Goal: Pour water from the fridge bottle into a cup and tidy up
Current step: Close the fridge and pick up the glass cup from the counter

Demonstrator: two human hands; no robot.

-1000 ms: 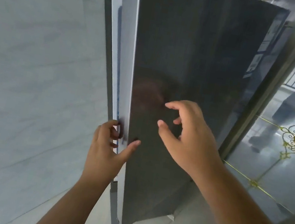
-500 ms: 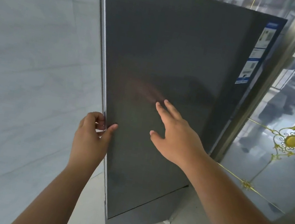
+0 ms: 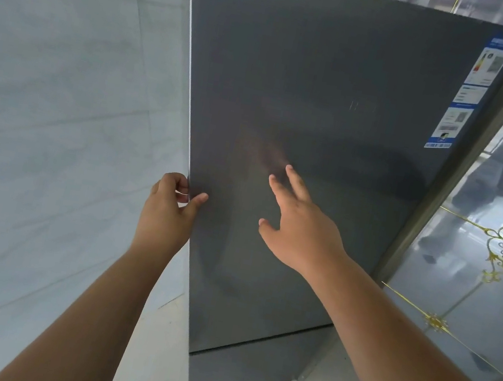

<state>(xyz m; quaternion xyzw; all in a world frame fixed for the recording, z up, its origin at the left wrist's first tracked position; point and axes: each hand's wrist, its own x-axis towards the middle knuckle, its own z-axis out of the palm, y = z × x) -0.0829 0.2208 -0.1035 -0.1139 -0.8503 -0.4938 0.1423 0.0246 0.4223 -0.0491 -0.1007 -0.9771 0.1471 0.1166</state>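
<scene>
A tall dark grey fridge [image 3: 329,86] stands in front of me with its upper door shut flush against the body. My left hand [image 3: 165,212] is curled around the door's left edge, thumb on the front face. My right hand [image 3: 297,225] has its fingers spread, fingertips at or very near the door's front. No bottle and no cup are in view.
A pale marble-tiled wall [image 3: 59,89] runs close along the fridge's left side. A glass door with gold ornament [image 3: 502,248] stands to the right. Energy labels [image 3: 475,95] are stuck on the door's upper right corner. Light floor tiles [image 3: 153,357] lie below.
The fridge door, ajar a second ago with its white inner edge showing, has swung shut. My right hand flattened from a curl toward the door face. My left hand stayed on the edge.
</scene>
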